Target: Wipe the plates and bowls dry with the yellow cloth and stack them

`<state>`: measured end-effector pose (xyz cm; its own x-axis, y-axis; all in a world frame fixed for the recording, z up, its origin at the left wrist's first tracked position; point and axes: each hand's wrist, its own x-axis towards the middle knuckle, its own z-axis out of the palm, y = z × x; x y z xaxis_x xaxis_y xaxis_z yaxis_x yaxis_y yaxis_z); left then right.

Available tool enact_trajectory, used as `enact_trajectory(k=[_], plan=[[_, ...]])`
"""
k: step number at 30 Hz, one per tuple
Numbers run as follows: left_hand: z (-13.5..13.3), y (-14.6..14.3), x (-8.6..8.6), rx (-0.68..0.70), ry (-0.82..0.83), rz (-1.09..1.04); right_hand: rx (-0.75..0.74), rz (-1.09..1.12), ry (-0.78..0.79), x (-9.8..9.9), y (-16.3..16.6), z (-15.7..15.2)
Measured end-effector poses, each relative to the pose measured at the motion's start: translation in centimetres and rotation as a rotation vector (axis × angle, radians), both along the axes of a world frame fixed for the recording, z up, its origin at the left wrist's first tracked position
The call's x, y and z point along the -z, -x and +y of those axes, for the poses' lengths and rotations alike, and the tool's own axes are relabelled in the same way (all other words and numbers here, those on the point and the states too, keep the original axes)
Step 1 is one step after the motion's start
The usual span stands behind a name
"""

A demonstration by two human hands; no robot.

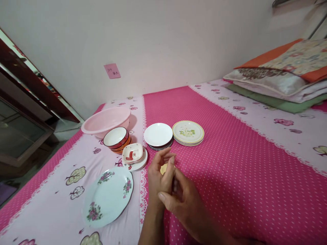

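My left hand (161, 177) is raised over the pink bedspread with its fingers curled. A small pale yellow patch (164, 168) shows between its thumb and fingers; I cannot make out what it is. My right hand (185, 200) is closed around the base of the left thumb. Just beyond the hands stand a stack of plates with a white one on top (158, 134) and a stack of yellow-rimmed plates (188, 132). To their left, a small square patterned dish (132, 153) rests on a white plate (139, 164).
A large oval flowered platter (108, 197) lies at the left front. Behind it are stacked red and orange bowls (117, 139) and a pink basin (106, 120). Folded bedding (278, 83) is piled at the far right. A wall (166, 44) with a pink note (112, 70) bounds the back.
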<state>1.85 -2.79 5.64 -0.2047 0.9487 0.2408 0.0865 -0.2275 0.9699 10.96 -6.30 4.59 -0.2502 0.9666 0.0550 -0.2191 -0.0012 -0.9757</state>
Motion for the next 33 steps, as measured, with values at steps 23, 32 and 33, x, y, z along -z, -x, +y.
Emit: enact_trajectory(k=[23,32,33], plan=[[-3.1,4.8,-0.5,-0.403,-0.031,0.239,-0.131,-0.096,-0.196,0.6,-0.8,1.0],[-3.8,-0.2,1.3,-0.329,-0.028,0.117,-0.031,-0.009,-0.233,-0.5,0.2,-0.9],[-3.7,-0.3,1.4,-0.318,-0.031,0.098,-0.027,-0.001,-0.231,-0.5,0.1,-0.7]])
